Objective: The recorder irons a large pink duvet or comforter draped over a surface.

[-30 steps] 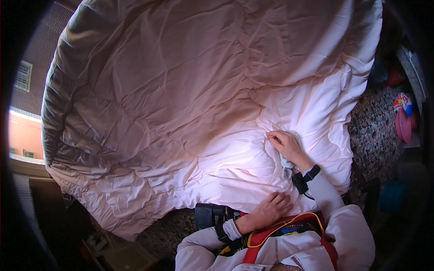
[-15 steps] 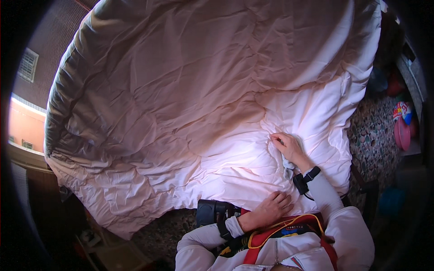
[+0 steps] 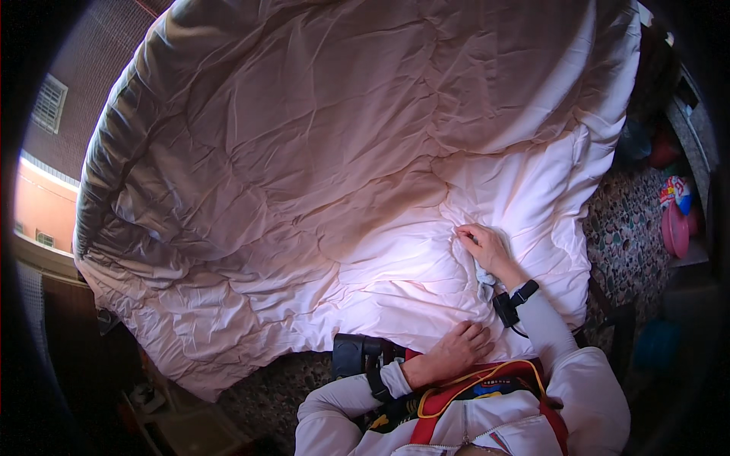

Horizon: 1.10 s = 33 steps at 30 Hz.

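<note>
The white quilted duvet lies spread wide and fills most of the head view, running from the near right, at the person's body, away to the far left, where its shaded edge curves down. Its longer span runs roughly left to right across the view, though the lens bends the outline and the exact shape cannot be told. The right hand rests on the duvet well in from the right edge, with the fingers curled and pinched onto a raised fold of fabric; they appear closed on the cloth, with creases radiating out from the pinch. A dark strap device sits on the right wrist. The left hand lies palm down at the near edge of the duvet, just in front of the torso, with the fingers loosely extended and flat; it presses on the fabric but shows no grasp. A dark band circles the left wrist. The bulk of the duvet therefore lies to the left of, and farther away than, both hands; the right hand is the farther of the two, the left hand the nearer. A speckled floor shows beyond the right edge of the duvet, with pink plastic items at the far right.
</note>
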Each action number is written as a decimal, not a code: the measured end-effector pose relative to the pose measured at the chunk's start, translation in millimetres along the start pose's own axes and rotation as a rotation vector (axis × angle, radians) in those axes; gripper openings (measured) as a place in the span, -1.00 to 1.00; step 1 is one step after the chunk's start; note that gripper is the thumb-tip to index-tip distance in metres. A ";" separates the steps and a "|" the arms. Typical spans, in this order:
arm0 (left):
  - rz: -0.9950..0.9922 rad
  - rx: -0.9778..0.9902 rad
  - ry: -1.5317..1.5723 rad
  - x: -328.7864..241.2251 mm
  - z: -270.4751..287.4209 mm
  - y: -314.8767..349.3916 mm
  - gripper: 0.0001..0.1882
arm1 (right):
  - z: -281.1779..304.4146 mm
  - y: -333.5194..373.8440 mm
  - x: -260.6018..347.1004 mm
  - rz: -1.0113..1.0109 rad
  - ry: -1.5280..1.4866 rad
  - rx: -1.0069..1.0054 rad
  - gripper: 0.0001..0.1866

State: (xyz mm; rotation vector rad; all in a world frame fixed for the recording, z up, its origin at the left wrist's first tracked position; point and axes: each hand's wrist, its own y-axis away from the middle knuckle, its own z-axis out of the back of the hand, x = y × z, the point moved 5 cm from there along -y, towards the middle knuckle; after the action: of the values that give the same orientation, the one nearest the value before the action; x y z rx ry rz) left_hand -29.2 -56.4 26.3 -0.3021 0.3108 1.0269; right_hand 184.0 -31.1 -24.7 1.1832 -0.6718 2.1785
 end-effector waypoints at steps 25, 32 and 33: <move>0.004 0.022 -0.012 -0.1 -1.3 0.2 -0.56 | 1.0 0.3 2.4 -0.024 0.007 0.019 -0.77; 0.004 0.053 -0.017 -0.4 -2.0 -0.1 -0.55 | 1.8 0.4 3.4 0.010 0.011 0.000 -0.77; -0.001 0.046 -0.011 -0.5 -0.8 0.1 -0.55 | 1.7 0.3 3.7 0.008 0.008 -0.001 -0.77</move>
State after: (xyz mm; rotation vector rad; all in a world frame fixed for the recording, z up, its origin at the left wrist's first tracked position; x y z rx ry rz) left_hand -29.6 -57.0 25.8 -0.2548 0.3234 1.0186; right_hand 183.0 -31.6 -20.8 1.1730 -0.6759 2.1878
